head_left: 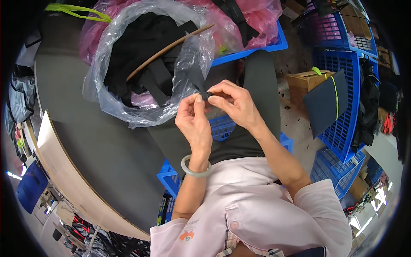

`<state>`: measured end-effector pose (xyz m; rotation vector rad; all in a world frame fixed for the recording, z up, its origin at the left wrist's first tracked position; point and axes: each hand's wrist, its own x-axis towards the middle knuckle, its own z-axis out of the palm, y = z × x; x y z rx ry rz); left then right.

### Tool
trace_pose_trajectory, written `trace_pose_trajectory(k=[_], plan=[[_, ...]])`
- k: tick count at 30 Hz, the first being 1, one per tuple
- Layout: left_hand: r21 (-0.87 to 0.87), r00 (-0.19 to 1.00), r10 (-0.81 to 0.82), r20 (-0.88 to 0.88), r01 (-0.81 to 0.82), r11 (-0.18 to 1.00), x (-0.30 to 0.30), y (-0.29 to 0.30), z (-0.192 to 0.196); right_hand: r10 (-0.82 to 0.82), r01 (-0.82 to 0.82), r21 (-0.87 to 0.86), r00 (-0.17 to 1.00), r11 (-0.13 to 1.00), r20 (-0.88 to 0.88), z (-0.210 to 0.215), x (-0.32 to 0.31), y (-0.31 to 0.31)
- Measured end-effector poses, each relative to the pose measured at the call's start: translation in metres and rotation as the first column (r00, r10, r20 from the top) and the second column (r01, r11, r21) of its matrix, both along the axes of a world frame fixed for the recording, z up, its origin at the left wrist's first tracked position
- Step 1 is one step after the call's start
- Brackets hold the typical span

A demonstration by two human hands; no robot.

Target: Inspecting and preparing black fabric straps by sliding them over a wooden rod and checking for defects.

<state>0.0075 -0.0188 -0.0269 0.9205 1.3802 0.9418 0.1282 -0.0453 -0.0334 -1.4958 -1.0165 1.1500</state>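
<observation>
A black webbing strap runs down from a clear plastic bag to my fingers. My left hand pinches its lower end, thumb and fingertips together. My right hand pinches the same end from the other side, its fingertips almost meeting those of the left. A small dark part sits between the fingertips; its shape is too covered to make out. Inside the open bag lies a heap of black fabric straps, with a thin brown curved strip across the top.
The bag rests on a dark grey table at the left. Behind it are pink plastic bags in a blue crate. Blue crates, a wooden box and a dark flat panel stand on the right.
</observation>
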Motion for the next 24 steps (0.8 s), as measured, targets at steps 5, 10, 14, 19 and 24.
trace_pose_trajectory(k=[5, 10, 14, 19, 24], plan=[[0.000, 0.989, 0.064, 0.131, -0.064, 0.998, 0.017, -0.003, -0.001, -0.174, 0.139, 0.187, 0.966, 0.973, 0.188, 0.000, -0.003, 0.003], [-0.165, 0.900, 0.126, 0.416, -0.061, 0.984, 0.016, 0.004, -0.011, -0.395, 0.320, 0.279, 0.874, 0.906, 0.283, -0.011, -0.022, 0.011], [-0.344, 0.824, 0.187, 0.534, 0.010, 0.939, 0.012, 0.015, -0.014, -0.425, 0.338, 0.297, 0.851, 0.893, 0.310, -0.017, -0.025, 0.021], [-0.342, 0.762, 0.151, 0.630, 0.097, 0.935, 0.014, 0.037, -0.001, -0.390, 0.241, 0.373, 0.829, 0.896, 0.401, -0.011, -0.018, 0.027], [-0.470, 0.467, 0.296, 0.833, 0.314, 0.825, 0.000, 0.044, 0.003, -0.393, 0.513, -0.072, 0.552, 0.856, -0.735, 0.010, -0.016, 0.034]])
